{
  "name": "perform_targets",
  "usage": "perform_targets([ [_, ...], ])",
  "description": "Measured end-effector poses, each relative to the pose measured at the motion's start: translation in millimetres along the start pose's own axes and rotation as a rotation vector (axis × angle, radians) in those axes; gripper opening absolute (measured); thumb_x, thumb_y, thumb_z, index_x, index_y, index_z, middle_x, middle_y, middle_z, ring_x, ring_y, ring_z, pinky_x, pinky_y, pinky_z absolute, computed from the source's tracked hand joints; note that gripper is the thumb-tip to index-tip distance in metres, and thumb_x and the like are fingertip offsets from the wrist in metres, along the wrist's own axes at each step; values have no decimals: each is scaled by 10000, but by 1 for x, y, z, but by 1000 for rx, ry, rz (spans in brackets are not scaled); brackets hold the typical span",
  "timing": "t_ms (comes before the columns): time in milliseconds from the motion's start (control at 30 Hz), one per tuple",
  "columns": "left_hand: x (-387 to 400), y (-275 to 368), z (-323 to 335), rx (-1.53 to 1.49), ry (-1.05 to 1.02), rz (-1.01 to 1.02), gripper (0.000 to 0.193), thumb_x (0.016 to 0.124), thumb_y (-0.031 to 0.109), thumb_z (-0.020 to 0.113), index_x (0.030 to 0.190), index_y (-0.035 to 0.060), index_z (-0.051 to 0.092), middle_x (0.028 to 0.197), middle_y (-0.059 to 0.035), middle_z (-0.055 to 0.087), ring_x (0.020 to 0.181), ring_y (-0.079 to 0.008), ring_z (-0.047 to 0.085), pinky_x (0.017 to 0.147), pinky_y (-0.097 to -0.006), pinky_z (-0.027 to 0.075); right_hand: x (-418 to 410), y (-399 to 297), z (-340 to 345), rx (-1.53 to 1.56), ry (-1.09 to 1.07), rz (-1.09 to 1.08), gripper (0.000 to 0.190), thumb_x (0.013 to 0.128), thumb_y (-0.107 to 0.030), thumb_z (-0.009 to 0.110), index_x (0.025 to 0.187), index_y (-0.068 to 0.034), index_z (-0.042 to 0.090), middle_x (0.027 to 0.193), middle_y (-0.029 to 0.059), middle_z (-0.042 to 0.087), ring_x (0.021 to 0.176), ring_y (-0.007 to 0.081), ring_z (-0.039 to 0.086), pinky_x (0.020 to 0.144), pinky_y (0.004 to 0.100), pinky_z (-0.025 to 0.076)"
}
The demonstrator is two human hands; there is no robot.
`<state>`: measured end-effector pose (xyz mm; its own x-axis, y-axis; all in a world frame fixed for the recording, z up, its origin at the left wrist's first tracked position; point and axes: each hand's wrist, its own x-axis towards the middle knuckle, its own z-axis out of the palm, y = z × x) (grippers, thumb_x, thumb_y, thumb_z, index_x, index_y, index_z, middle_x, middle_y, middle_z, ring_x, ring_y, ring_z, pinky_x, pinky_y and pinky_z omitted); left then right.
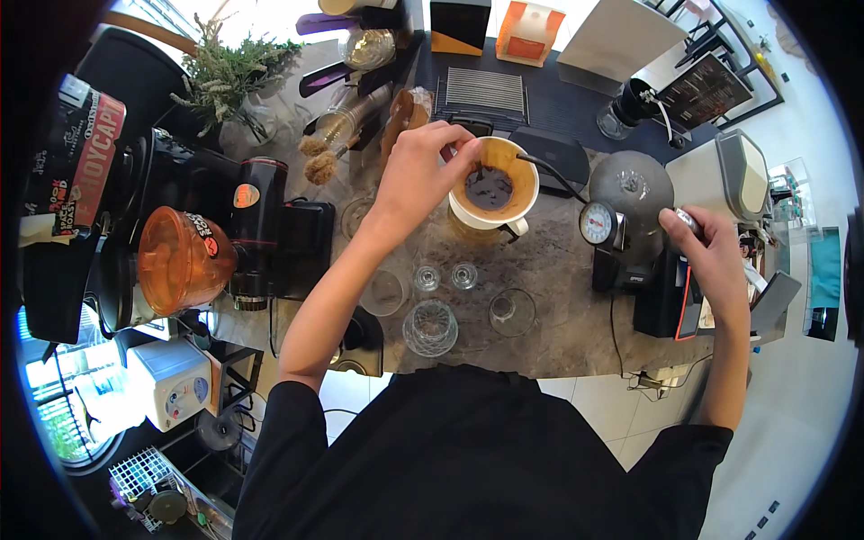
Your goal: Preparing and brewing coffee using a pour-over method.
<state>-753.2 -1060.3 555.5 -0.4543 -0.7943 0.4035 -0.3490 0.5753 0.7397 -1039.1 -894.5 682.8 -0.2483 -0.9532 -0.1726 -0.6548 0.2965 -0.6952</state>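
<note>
My left hand (pixel 432 165) is over a white pour-over dripper (pixel 525 221), its fingertips pinching a thin dark stirrer (pixel 479 170). The stirrer's lower end dips into wet coffee grounds (pixel 491 189) inside a brown-stained paper filter (pixel 516 162). Under the dripper, a glass server (pixel 466 229) shows only in part. My right hand (pixel 709 250) is closed around the handle of a dark grey gooseneck kettle (pixel 631 185), which has a dial thermometer (pixel 597 223). In view, the spout (pixel 553 170) reaches across the dripper's rim. The kettle appears to be on its black base (pixel 617 277).
Several clear glasses (pixel 430 329) stand on the stone-patterned counter (pixel 567 324) near my body. A coffee grinder with an orange hopper (pixel 185 263) is at left. Beyond the dripper lie a black mat (pixel 540 88) and a drip grate (pixel 484 91). A power cord (pixel 613 331) runs off the front edge.
</note>
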Motion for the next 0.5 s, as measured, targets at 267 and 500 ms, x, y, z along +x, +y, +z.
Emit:
perform_targets([
  [267,-4,4,-1,22,-25,-31,185,896,153,696,940,-27,698,766,-97,662,622,-135,564,597,-273,453,9,1,3,-21,1,-67,469,933,-349,675,678,-25,450,628,-64,334,612,39,304,526,266,240],
  [500,-4,7,0,16,41,-57,182,913,149,680,943,-30,694,720,-102,674,582,-122,561,581,-272,453,2,-4,3,-46,-26,-47,469,922,-337,687,667,-24,449,613,-63,325,597,43,293,513,276,225],
])
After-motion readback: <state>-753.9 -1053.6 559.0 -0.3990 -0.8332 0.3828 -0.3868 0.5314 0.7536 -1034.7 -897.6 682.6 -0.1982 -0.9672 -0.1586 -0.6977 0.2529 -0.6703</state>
